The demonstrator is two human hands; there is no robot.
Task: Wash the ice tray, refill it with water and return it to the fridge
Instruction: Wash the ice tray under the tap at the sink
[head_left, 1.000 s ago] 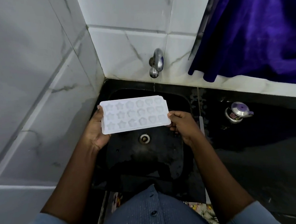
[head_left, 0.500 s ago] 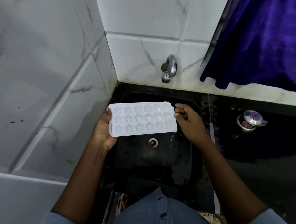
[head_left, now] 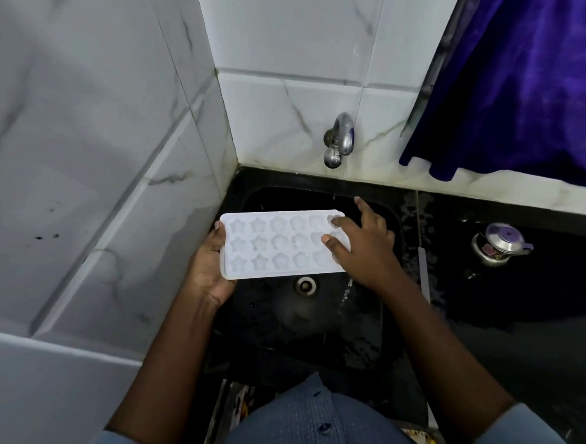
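Head view only, so I work from that one camera. Taking the tap [head_left: 339, 140] on the back wall as my marker: the ice tray [head_left: 279, 245] is held level just in front of it and a little to its left, over the black sink [head_left: 277, 329], cavities facing up, with the drain [head_left: 305, 285] showing just past the tray's near edge. The left hand [head_left: 209, 271] grips the tray's short end farthest left of the tap, thumb on the rim and fingers curled underneath. The right hand [head_left: 362, 248] is not gripping: its fingers are spread and nearly straight, fingertips [head_left: 334, 222] resting in the cavities at the end nearest under the tap. I see no stream running from the tap, and I cannot tell whether the cavities are wet or dry. My reading is that washing is only starting, perhaps a rub of the cells by hand. Rinsing, refilling and the trip to the fridge, which is out of sight, all remain. Right of the tap, a purple cloth [head_left: 516, 88] hangs down, and a small lidded steel pot [head_left: 500, 243] stands on the dark counter [head_left: 547, 309] well right of it.
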